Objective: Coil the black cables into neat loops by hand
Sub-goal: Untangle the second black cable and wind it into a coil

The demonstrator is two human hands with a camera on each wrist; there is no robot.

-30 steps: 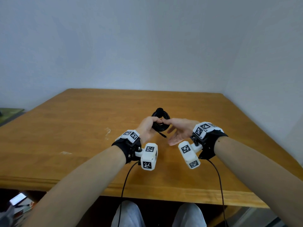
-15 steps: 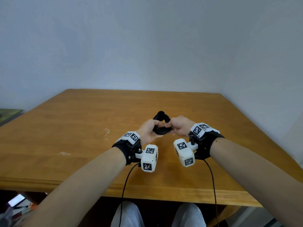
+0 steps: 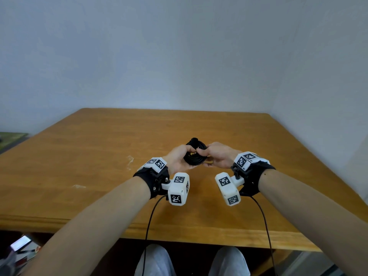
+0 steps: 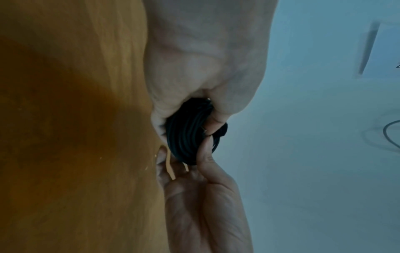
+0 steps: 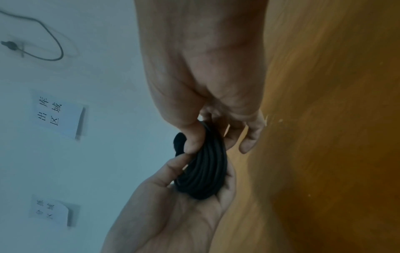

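While both of my hands meet above the middle of the wooden table (image 3: 83, 166), the coiled black cable (image 3: 194, 156) sits between them, lifted off the surface. My left hand (image 3: 178, 159) cups the coil from below and from the side, fingers curled under it and thumb laid over its top edge. My right hand (image 3: 218, 156) pinches the opposite rim, its thumb (image 5: 192, 137) pressing the outer strands while the other fingers curl behind. The two thumb tips nearly touch over the coil.

Open tabletop lies on every side: a wide stretch toward the far edge, where the table meets the pale wall (image 3: 179, 56), more to the left, and a narrower band to the right before the side wall. The near edge is well behind my wrists, with a rounded lip.

The cable is smooth, matte and thin, wound in many close parallel turns into a tight oval ring; a thicker black end piece (image 3: 194, 140) pokes out at its far side. The table is warm orange-brown with fine grain and a few pale scuffs (image 3: 130, 159). White block-shaped cameras (image 3: 178, 189) with printed square markers hang from black wrist straps (image 3: 153, 177).
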